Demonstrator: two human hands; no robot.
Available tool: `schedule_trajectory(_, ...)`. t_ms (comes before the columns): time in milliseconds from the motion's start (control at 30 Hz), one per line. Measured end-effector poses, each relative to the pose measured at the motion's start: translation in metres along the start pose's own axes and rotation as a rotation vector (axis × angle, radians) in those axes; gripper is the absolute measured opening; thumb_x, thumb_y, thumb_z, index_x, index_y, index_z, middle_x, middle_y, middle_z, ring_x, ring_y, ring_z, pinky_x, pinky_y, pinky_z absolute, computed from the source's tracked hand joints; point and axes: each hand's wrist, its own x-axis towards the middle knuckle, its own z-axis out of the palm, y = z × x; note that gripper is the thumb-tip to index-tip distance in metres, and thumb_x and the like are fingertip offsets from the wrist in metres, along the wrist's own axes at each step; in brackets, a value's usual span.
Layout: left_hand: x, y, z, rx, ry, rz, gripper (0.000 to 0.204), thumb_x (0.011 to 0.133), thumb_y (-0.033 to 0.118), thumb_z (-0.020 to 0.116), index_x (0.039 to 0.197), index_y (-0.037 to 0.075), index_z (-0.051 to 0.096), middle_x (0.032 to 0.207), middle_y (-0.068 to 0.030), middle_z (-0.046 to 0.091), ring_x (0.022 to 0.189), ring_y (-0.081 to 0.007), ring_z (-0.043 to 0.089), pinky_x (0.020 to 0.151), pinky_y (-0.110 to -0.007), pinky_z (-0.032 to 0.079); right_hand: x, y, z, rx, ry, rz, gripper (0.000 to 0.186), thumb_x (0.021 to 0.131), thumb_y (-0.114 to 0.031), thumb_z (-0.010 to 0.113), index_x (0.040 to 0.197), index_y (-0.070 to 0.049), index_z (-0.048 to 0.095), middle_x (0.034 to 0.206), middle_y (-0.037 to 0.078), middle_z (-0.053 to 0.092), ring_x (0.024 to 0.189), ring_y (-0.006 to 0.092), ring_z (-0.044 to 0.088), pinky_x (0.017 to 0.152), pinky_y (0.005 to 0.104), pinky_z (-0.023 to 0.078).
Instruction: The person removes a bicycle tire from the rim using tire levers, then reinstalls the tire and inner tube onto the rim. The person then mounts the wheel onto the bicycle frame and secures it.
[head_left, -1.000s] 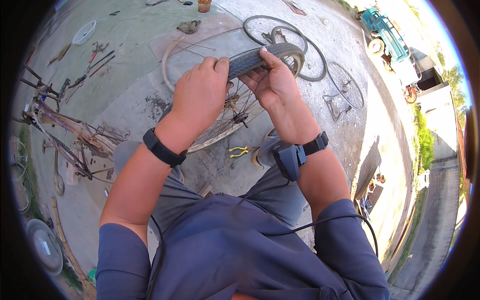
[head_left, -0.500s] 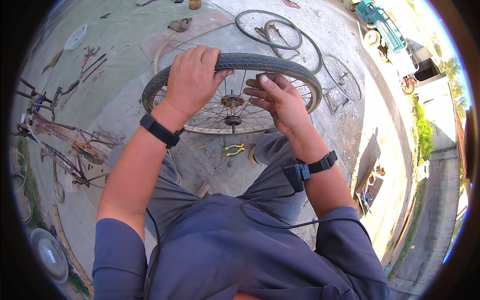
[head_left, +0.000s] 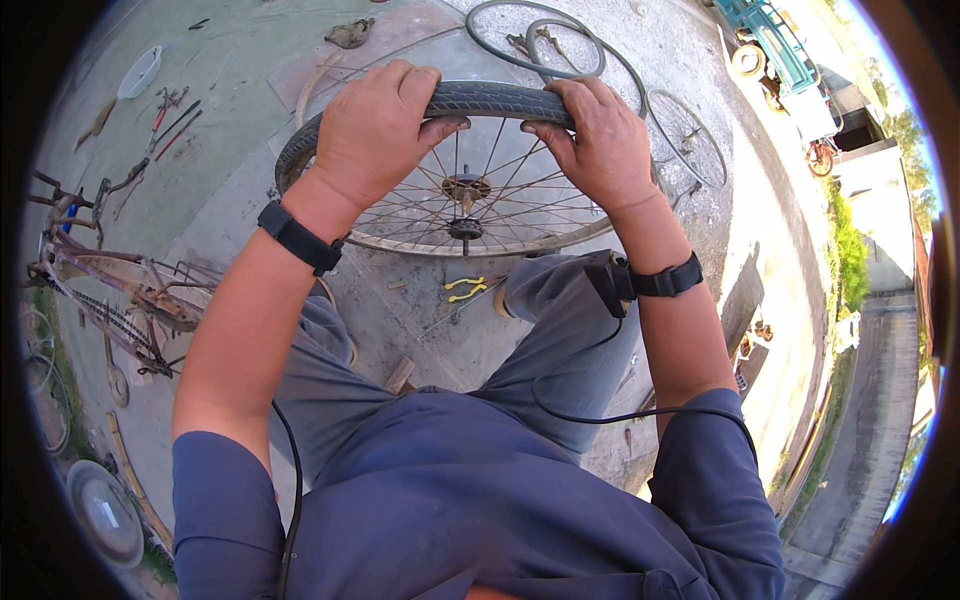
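A spoked bicycle wheel (head_left: 465, 185) with a hub in its middle is held upright above my knees, its black treaded tyre (head_left: 482, 98) along the top. My left hand (head_left: 372, 135) is closed over the tyre at the upper left, thumb pressed against its inner side. My right hand (head_left: 597, 145) grips the tyre at the upper right in the same way, fingers over the top and thumb under. Yellow-handled pliers (head_left: 466, 291) lie on the concrete below the wheel, between my feet.
A stripped bicycle frame (head_left: 120, 285) is at the left, with hand tools (head_left: 160, 130) and a white basin (head_left: 140, 72) beyond. Loose tubes (head_left: 525, 20) and a spoked rim (head_left: 690, 140) lie ahead right. A teal three-wheeled vehicle (head_left: 770, 55) stands at the far right.
The wheel has swung round to lie crosswise before me and is slightly farther forward. My right hand has moved from the inner side up onto the tyre and closed on it.
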Motion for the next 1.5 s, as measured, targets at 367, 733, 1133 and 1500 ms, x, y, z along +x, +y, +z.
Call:
schedule_trajectory(367,0.010,-0.021,0.017,0.042,0.060,0.083,0.043,0.082,0.048,0.081,0.091,0.012,0.059,0.081,-0.0050,0.061,0.069,-0.0293,0.065,0.055,-0.042,0.051,0.010,0.013,0.011,-0.080,0.019,-0.003,0.044,0.081,-0.051,0.080,0.098,-0.013,0.067,0.082,0.005,0.062,0.076,0.0283,0.068,0.061,0.0402,0.054)
schedule_trajectory(733,0.021,-0.031,0.014,-0.018,-0.061,0.095,0.039,0.087,0.041,0.079,0.103,0.010,0.062,0.086,-0.0104,0.065,0.077,-0.0357,0.065,0.063,-0.043,0.052,0.020,0.017,0.019,-0.108,0.073,-0.018,0.043,0.084,-0.054,0.076,0.086,-0.012,0.064,0.076,0.006,0.064,0.072,0.0300,0.068,0.057,0.0411,0.052)
schedule_trajectory(1133,0.022,-0.039,0.018,-0.003,-0.092,0.045,0.038,0.092,0.045,0.073,0.098,0.010,0.062,0.085,-0.0115,0.065,0.077,-0.0366,0.066,0.063,-0.044,0.052,0.030,0.019,0.024,-0.125,0.042,-0.011,0.047,0.083,-0.058,0.076,0.083,-0.012,0.063,0.076,0.007,0.066,0.072,0.0315,0.069,0.057,0.0423,0.052)
schedule_trajectory(1500,0.023,-0.046,0.023,0.047,-0.082,0.019,0.040,0.094,0.049,0.070,0.093,0.010,0.062,0.082,-0.0120,0.064,0.074,-0.0376,0.065,0.060,-0.044,0.051,0.042,0.010,0.030,-0.088,-0.039,0.151,0.043,0.091,-0.047,0.072,0.078,-0.008,0.058,0.074,0.017,0.064,0.072,0.0405,0.066,0.062,0.0522,0.051)
